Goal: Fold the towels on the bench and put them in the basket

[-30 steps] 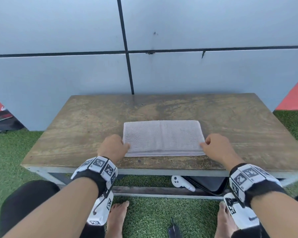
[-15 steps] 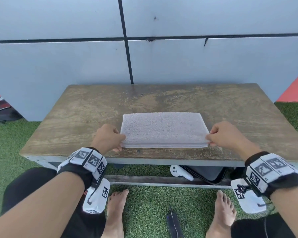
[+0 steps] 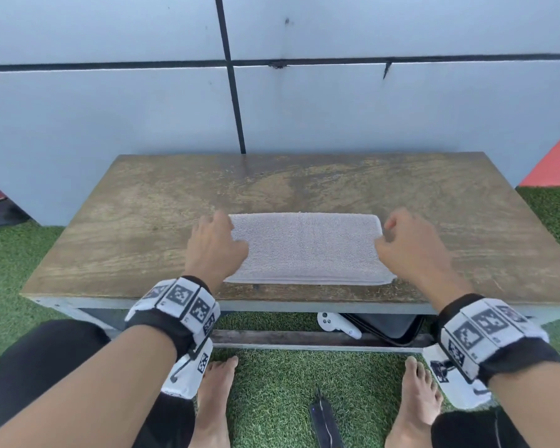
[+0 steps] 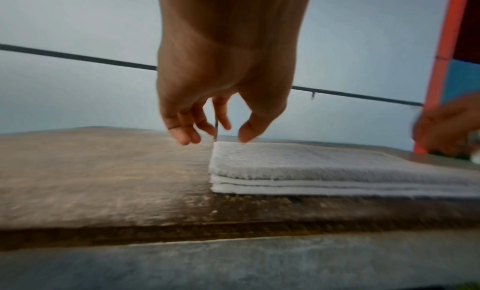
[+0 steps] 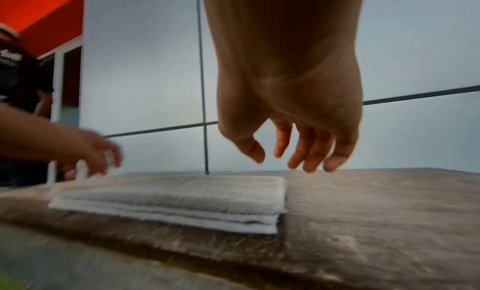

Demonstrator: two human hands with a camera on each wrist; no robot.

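Note:
A pale grey folded towel (image 3: 307, 247) lies flat near the front edge of the wooden bench (image 3: 143, 221), its layers stacked evenly (image 4: 311, 171) (image 5: 182, 200). My left hand (image 3: 215, 244) hovers at the towel's left end with fingers loosely spread (image 4: 207, 125), holding nothing. My right hand (image 3: 408, 244) hangs over the towel's right end, fingers relaxed and apart (image 5: 293, 150), clear of the cloth. No basket is in view.
A grey panelled wall (image 3: 337, 108) stands right behind the bench. Green artificial turf (image 3: 288, 389) surrounds it. A white controller (image 3: 337, 324) and a black bag (image 3: 388, 328) lie under the bench. My bare feet (image 3: 217, 392) are on the turf below.
Both hands let go of the towel's near corners and moved forward to its far corners, fingers loosened. The towel stays flat on the bench.

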